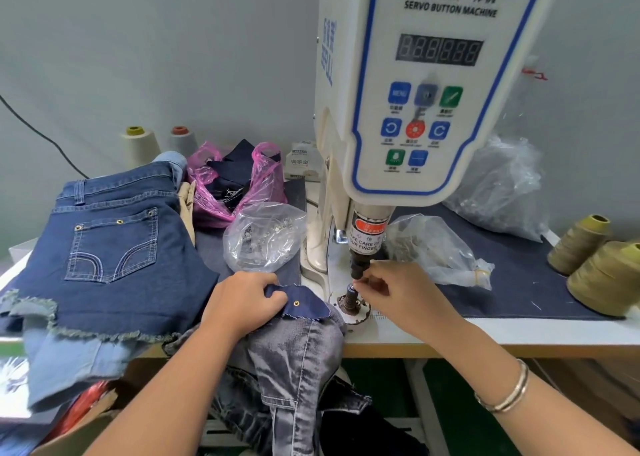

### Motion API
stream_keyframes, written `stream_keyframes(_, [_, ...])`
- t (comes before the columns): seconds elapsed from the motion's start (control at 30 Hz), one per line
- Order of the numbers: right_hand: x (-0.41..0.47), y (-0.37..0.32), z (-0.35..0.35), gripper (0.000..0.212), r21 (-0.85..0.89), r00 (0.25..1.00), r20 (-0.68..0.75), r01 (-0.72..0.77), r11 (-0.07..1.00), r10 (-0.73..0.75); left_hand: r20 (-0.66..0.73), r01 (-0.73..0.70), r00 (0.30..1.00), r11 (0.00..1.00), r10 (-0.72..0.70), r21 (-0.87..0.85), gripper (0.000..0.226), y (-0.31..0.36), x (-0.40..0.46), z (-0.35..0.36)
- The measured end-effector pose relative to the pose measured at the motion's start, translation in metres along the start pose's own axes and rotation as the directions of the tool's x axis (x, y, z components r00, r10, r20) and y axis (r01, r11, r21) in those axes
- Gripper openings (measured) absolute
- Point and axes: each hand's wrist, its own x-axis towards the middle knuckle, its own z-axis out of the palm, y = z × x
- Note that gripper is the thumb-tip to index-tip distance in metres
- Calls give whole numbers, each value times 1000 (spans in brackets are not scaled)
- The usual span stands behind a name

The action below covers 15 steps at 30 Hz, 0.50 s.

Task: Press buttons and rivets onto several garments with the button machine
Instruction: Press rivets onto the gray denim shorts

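The white servo button machine point(426, 85) stands at the centre, its dark punch point(358, 265) hanging just above the lower die point(350, 298). My right hand point(398, 293) reaches to the top of the die and pinches a small metal piece there. My left hand point(244, 300) grips a dark blue denim piece point(304, 305) with one brass rivet in it, just left of the die. A washed grey denim garment point(294, 351) hangs below it over the table edge.
Blue denim shorts point(114, 244) with brass rivets lie at the left. Clear bags of metal parts point(265, 236) point(436, 248) flank the machine. A pink bag point(235, 182), thread cones point(140, 146) point(609, 279) and a dark cloth mat point(519, 275) lie around.
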Motion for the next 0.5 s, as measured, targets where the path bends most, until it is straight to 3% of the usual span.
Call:
stream_keyframes(0.37, [-3,8,6,8,147,999,-40,30,989,-24,-9,-10,1000,1000,10,-7,33,0,0,1])
stream_keyframes(0.5, [-10,9,8,15,328,993,-81,-56,943,87,-5,-15,1000,1000,15,-16,28,0,0,1])
